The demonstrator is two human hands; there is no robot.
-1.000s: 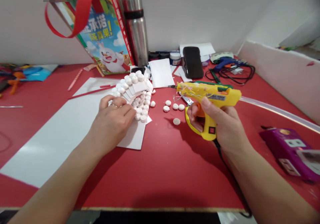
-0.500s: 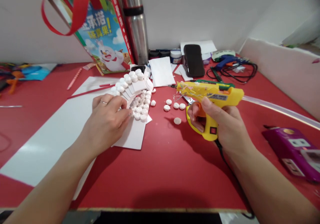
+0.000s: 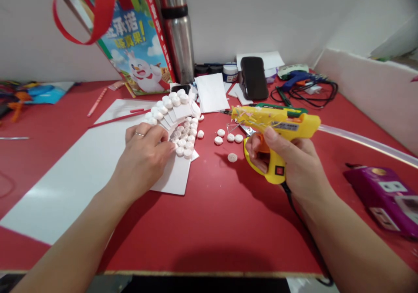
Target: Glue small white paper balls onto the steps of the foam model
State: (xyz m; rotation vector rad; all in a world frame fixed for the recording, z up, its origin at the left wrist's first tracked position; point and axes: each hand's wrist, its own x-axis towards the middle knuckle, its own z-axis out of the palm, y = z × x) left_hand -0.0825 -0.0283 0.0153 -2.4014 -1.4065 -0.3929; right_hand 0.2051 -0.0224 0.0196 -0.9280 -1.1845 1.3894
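Observation:
My right hand [image 3: 295,158] grips a yellow hot glue gun [image 3: 277,123] by its handle, a finger at the orange trigger. The nozzle points left, and a clear glue stick [image 3: 359,143] runs out of the back. My left hand [image 3: 146,151] is closed, thumb and index fingertip together on a small white disc at the left edge of a cluster of white discs [image 3: 185,138]. These sit on a white board [image 3: 173,180]. Behind them curves a white card arch [image 3: 178,112] topped with more discs. Several loose white discs [image 3: 230,137] lie between cluster and gun.
A large white sheet [image 3: 72,184] lies on the red table [image 3: 202,232] at left. At the back stand a picture box [image 3: 140,49] and a steel flask [image 3: 179,36]. A black phone [image 3: 254,79] and cables [image 3: 313,90] lie back right, a purple device [image 3: 382,197] at right.
My left hand has shifted slightly right along the cluster's edge, fingers still together. My right hand and the glue gun have barely moved.

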